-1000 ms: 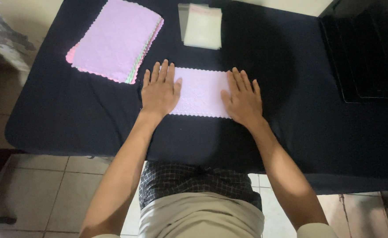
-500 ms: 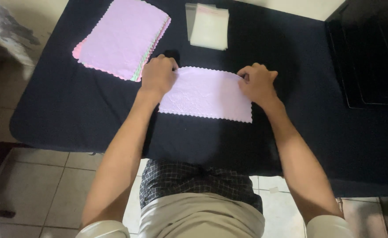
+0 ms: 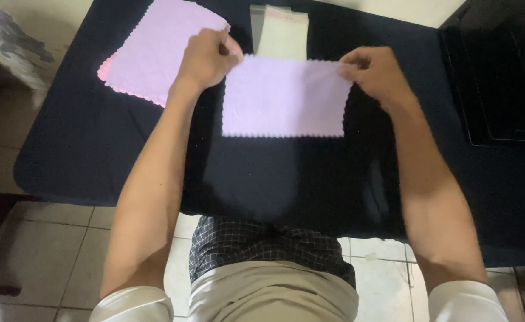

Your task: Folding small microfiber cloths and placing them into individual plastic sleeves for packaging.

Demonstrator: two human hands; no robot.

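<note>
A pale pink cloth [image 3: 283, 98] with scalloped edges hangs in the air above the dark table [image 3: 83, 149]. My left hand [image 3: 206, 56] pinches its top left corner. My right hand [image 3: 375, 71] pinches its top right corner. The cloth is stretched flat between them, its lower edge free. A stack of similar pink cloths [image 3: 155, 50] lies on the table at the far left, just beyond my left hand.
A clear plastic bag [image 3: 283, 30] with something pale inside lies at the far middle of the table, partly behind the held cloth. A black tray [image 3: 501, 77] occupies the right side. Tiled floor shows below the table's near edge.
The cloth lay flat under both palms a second ago. My hands then took its far corners and have lifted it off the table.
</note>
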